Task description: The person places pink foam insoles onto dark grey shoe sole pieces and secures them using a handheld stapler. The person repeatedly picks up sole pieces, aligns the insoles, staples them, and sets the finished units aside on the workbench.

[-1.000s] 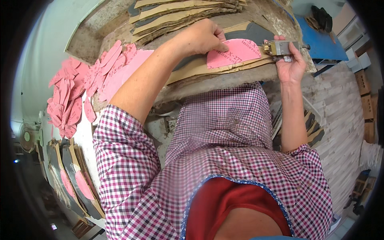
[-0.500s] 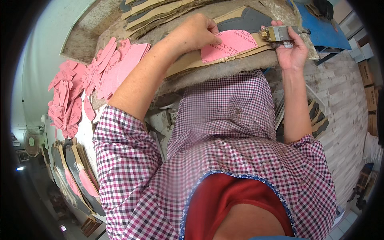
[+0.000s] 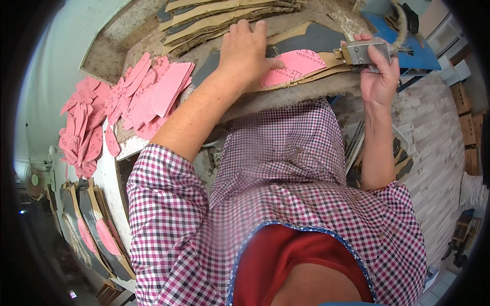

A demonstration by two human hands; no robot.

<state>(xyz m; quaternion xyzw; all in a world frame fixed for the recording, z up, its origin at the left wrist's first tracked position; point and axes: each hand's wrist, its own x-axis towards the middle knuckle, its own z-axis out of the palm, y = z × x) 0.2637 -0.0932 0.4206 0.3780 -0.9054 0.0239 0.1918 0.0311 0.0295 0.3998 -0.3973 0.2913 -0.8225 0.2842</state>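
Observation:
My left hand (image 3: 244,53) lies over a pink printed insole piece (image 3: 296,66), its thumb pressing the piece's left end and its fingers stretched out beyond. That piece rests on a tan and dark grey shoe-sole-shaped sheet (image 3: 306,39), which tops a stack at the bench's front edge. My right hand (image 3: 378,71) is closed round a grey metal hand tool (image 3: 365,52) with a brass-coloured nozzle. The nozzle points left, beside the right end of the stack. What lies under my left palm is hidden.
Loose pink pieces (image 3: 84,120) and a neater pink pile (image 3: 166,92) cover the left side. More layered sheets (image 3: 219,20) stand at the back of the bench. A hose (image 3: 399,23) hangs near the tool. A blue table (image 3: 421,48) is at the far right.
My left hand has gone from pinching the pink piece's upper edge to pressing it with outstretched fingers. The piece lies flatter on the sheet. My right hand and its tool have shifted slightly right.

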